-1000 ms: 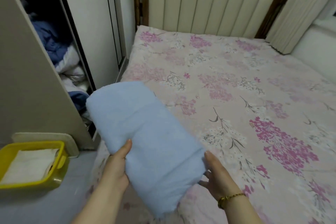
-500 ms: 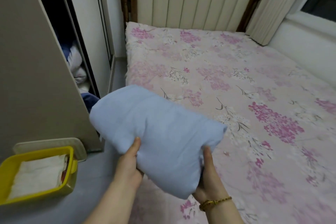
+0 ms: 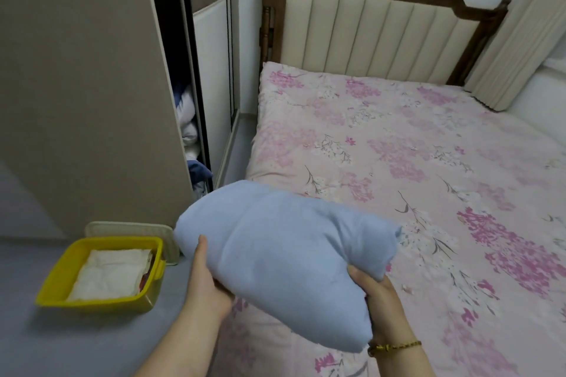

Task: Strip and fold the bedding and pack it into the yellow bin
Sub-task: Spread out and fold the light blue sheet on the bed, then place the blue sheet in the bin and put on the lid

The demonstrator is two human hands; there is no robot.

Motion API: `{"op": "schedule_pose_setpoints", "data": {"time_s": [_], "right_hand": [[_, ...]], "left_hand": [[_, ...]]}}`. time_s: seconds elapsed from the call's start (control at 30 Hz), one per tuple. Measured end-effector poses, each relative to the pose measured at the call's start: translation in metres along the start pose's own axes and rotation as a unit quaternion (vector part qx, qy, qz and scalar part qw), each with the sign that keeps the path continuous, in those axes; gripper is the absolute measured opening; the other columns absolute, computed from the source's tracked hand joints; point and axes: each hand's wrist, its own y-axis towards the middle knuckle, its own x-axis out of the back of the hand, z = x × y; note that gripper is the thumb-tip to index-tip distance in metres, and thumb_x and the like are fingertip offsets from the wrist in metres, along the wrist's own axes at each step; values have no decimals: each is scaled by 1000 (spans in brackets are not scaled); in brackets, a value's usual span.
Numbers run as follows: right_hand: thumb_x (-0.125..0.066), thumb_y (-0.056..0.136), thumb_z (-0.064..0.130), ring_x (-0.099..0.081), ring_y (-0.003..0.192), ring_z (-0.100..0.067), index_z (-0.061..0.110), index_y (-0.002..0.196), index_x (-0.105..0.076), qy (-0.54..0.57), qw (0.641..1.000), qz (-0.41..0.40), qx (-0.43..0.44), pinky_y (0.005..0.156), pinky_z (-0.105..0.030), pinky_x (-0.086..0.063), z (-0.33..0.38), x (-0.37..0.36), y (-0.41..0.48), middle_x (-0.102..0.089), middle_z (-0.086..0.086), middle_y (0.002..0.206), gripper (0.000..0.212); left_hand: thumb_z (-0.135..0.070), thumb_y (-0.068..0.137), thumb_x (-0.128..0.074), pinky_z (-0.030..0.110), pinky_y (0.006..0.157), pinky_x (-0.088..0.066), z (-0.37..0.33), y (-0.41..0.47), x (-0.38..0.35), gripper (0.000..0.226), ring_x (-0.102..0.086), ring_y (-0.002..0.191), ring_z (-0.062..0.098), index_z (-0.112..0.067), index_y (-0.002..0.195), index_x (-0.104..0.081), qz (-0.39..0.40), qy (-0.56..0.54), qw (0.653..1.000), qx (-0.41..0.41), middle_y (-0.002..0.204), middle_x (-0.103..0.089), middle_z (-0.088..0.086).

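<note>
Folded blue bundle [image 3: 284,260]: held off the bed, over its near left corner. It is a thick, soft wad with its long axis running across your body, one end towards the floor side and the other over the mattress. Left hand [image 3: 205,285]: grips the bundle's left end, thumb laid up the near face, fingers hidden underneath. Right hand [image 3: 376,294]: cups the lower right end from below, fingers curled into the cloth, a bracelet [image 3: 395,346] at the wrist. Both hands are occupied by this one item. Yellow bin [image 3: 58,281]: stands on the grey floor [image 3: 61,343], to your left and below the bundle, well apart from it, with a folded white cloth [image 3: 110,272] already lying inside and a cream lid [image 3: 128,228] propped just behind. Your left hand is the nearer to the bin, so the carry should go leftward and down with that end leading. In my judgement the bundle looks bulky against the space left in the bin and may need turning or pressing to seat. Floral sheet [image 3: 398,147]: not yet stripped from the bed, so the task is only part done. Wardrobe [image 3: 92,86]: stands behind the bin, close to the carry path.
</note>
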Motion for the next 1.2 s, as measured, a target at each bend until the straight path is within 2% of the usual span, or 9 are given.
{"op": "schedule_pose_setpoints", "data": {"time_s": [0.13,0.23,0.4,0.53,0.67,0.8,0.97,1.13,1.2], "right_hand": [[-46,86,-2,-71,65,-21,13,100,-60,2,998,49,-35,48,-33,-56,5,7,4,-75,-3,77,25],[-46,87,-4,-71,65,-21,8,111,-57,-36,997,55,-46,47,-31,-55,1,-1,12,-75,-3,77,30],[-48,88,-7,-67,67,-21,6,119,-53,-107,993,16,-56,59,-33,-47,-29,-47,44,-73,2,69,35],[-46,88,-9,-62,80,-25,6,127,-48,-149,986,-18,-72,54,-31,-50,-80,-109,89,-65,-6,93,41],[-44,86,-13,-58,85,-25,11,127,-45,-163,983,-52,-72,65,-33,-46,-136,-184,137,-62,-5,100,47],[-51,85,-7,-53,90,-24,11,132,-43,-197,974,-81,-76,83,-34,-41,-186,-260,177,-57,-10,117,51],[-55,89,11,-49,94,-21,18,139,-34,-183,974,-68,-112,88,-36,-40,-220,-334,214,-52,-6,121,55],[-62,85,26,-50,98,-23,20,133,-34,-211,964,-31,-161,94,-43,-39,-275,-360,264,-52,2,103,56],[-63,85,23,-52,105,-28,18,133,-36,-232,957,-31,-171,98,-45,-38,-310,-359,282,-55,-3,115,55]], "left_hand": [[-47,89,-49,38,81,-43,-33,6,8,37,-55,106,24,-21,117,-54,-58,-8,997,-57,112,-55,2],[-38,91,-50,31,68,-45,-57,18,16,17,-58,85,17,-24,96,-56,-34,21,997,-62,94,-61,-2],[-15,91,-45,27,66,-43,-105,63,47,18,-55,78,15,-15,108,-52,-57,71,994,-54,85,-60,2],[-8,91,-43,25,69,-43,-157,126,90,15,-54,77,15,-12,93,-58,-81,85,993,-21,79,-64,4],[-4,92,-38,30,84,-43,-229,196,132,25,-60,74,19,-9,109,-56,-81,109,991,3,80,-67,6],[3,93,-34,25,70,-43,-303,251,168,41,-55,76,16,-4,132,-44,-84,144,986,-17,70,-70,3],[3,93,-36,15,50,-52,-366,297,219,45,-67,63,7,-10,136,-41,-94,175,980,-21,61,-71,-9],[6,92,-38,20,57,-55,-381,337,285,33,-67,61,2,-17,109,-54,-101,231,967,-35,69,-72,-11],[5,91,-43,33,78,-56,-370,358,324,31,-69,84,14,-12,113,-55,-130,252,958,-46,94,-73,2]]}}
